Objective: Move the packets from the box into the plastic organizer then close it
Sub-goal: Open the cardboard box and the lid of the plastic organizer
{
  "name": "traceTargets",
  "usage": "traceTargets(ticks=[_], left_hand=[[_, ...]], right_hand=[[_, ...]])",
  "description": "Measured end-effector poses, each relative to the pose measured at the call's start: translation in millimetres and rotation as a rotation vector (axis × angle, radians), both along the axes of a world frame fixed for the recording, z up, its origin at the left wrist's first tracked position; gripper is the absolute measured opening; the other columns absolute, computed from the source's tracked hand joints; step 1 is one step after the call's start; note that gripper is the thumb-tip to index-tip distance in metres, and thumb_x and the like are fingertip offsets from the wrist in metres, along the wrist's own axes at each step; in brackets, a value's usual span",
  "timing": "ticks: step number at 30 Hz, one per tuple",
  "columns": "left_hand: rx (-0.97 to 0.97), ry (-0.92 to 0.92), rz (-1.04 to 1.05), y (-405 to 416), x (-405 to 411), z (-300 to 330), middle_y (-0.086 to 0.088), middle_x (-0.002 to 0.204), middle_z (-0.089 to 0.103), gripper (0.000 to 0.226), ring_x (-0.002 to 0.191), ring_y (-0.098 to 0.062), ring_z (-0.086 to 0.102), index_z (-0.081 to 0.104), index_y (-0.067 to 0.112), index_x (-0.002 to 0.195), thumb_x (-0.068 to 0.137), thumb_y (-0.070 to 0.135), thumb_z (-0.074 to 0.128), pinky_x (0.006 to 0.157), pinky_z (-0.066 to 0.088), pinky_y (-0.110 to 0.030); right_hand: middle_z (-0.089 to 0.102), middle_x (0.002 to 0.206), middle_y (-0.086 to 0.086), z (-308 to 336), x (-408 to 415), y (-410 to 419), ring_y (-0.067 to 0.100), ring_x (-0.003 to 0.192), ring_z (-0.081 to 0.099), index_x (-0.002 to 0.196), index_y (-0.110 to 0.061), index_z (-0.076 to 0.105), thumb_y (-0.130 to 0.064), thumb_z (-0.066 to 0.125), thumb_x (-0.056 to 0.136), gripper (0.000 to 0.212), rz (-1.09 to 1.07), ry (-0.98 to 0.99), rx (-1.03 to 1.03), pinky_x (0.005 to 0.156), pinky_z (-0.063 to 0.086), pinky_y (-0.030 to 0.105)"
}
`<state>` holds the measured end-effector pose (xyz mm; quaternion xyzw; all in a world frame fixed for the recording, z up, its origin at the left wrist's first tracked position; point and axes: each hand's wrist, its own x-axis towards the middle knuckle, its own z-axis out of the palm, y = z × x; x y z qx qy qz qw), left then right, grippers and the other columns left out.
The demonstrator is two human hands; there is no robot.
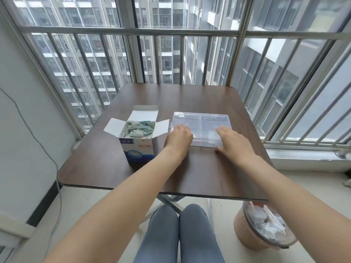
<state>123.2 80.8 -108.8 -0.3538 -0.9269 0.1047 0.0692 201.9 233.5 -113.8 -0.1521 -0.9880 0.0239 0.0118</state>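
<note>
You see a brown counter [190, 173] at centre frame, barred windows [171, 54] across the top, a white wall [28, 111] left, a bin [262, 228] lower right.

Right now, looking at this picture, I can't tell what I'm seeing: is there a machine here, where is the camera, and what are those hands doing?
There is no machine here. A person sits at a brown table beside a barred window, and the one camera is worn on their head, looking forward and down, so you see their own arms and knees.

On the table stands an open cardboard box filled with small packets. Beside it, to the right, lies a clear plastic organizer, its lid apparently still down.

The left hand rests on the organizer's near left corner with its fingers bent over the edge; whether it really grips is hard to tell. The right hand lies on the near right part with its fingers fairly straight. Neither hand holds a packet. A bin stands on the floor to the right.
</note>
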Motion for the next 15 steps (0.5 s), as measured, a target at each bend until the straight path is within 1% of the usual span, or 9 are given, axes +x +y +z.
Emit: traceTargets(ticks=[1, 3, 5, 6, 8, 10, 12, 15], left_hand=[[-0.024, 0.004, -0.031, 1, 0, 0, -0.021, 0.131, 0.046, 0.056, 0.123, -0.033, 0.044, 0.032, -0.008, 0.137, 0.084, -0.01, 0.051, 0.091, 0.046, -0.035], [-0.093, 0.052, -0.091, 2, -2, 3, -0.021, 0.124, 0.051, 0.052, 0.117, -0.034, 0.049, 0.04, -0.006, 0.132, 0.081, -0.014, 0.053, 0.091, 0.044, -0.036], [-0.15, 0.089, -0.13, 6, -4, 6, -0.022, 0.119, 0.056, 0.046, 0.112, -0.035, 0.052, 0.049, -0.006, 0.125, 0.08, -0.016, 0.052, 0.092, 0.042, -0.038], [-0.176, 0.097, -0.142, 6, -3, 6, -0.021, 0.116, 0.058, 0.043, 0.11, -0.034, 0.053, 0.054, -0.005, 0.119, 0.078, -0.016, 0.052, 0.089, 0.042, -0.038], [-0.206, 0.098, -0.15, 9, 3, 4, -0.017, 0.109, 0.06, 0.037, 0.104, -0.032, 0.054, 0.06, -0.002, 0.108, 0.075, -0.017, 0.054, 0.079, 0.042, -0.036], [-0.201, 0.079, -0.159, 9, 11, 3, -0.016, 0.104, 0.061, 0.032, 0.101, -0.031, 0.055, 0.062, 0.001, 0.102, 0.076, -0.014, 0.053, 0.07, 0.036, -0.032], [-0.192, 0.081, -0.182, 7, 17, 7, -0.014, 0.105, 0.061, 0.027, 0.1, -0.031, 0.056, 0.061, 0.005, 0.103, 0.08, -0.007, 0.051, 0.069, 0.032, -0.031], [-0.215, 0.078, -0.194, 3, 21, 16, -0.013, 0.107, 0.062, 0.026, 0.102, -0.032, 0.059, 0.062, 0.006, 0.104, 0.083, -0.004, 0.05, 0.069, 0.032, -0.032]], right_hand=[[0.039, 0.142, 0.008, 0, -2, -2, 0.027, 0.125, 0.046, 0.145, -0.01, 0.028, -0.02, 0.054, 0.092, 0.06, 0.002, -0.013, 0.074, 0.093, 0.042, 0.036], [0.049, 0.128, 0.009, 3, -6, -7, 0.027, 0.116, 0.051, 0.139, -0.006, 0.035, -0.014, 0.051, 0.092, 0.05, 0.018, -0.016, 0.202, 0.087, 0.044, 0.034], [0.052, 0.121, 0.012, 7, -8, -13, 0.029, 0.113, 0.051, 0.134, -0.001, 0.039, -0.005, 0.048, 0.091, 0.044, 0.049, -0.054, 0.294, 0.087, 0.043, 0.033], [0.052, 0.12, 0.015, 8, -7, -16, 0.031, 0.112, 0.051, 0.131, 0.002, 0.041, 0.0, 0.047, 0.089, 0.043, 0.072, -0.08, 0.35, 0.088, 0.043, 0.033], [0.051, 0.118, 0.02, 7, -4, -21, 0.034, 0.111, 0.05, 0.127, 0.01, 0.043, 0.009, 0.047, 0.085, 0.042, 0.119, -0.144, 0.451, 0.088, 0.042, 0.036], [0.049, 0.121, 0.024, 2, -2, -24, 0.038, 0.112, 0.047, 0.129, 0.016, 0.038, 0.015, 0.045, 0.082, 0.047, 0.135, -0.198, 0.481, 0.089, 0.045, 0.042], [0.045, 0.126, 0.029, -2, -1, -25, 0.043, 0.116, 0.044, 0.133, 0.02, 0.029, 0.015, 0.042, 0.083, 0.052, 0.141, -0.207, 0.48, 0.09, 0.046, 0.046], [0.043, 0.13, 0.029, 3, 4, -27, 0.041, 0.117, 0.043, 0.135, 0.018, 0.027, 0.011, 0.039, 0.087, 0.05, 0.143, -0.196, 0.453, 0.096, 0.042, 0.045]])
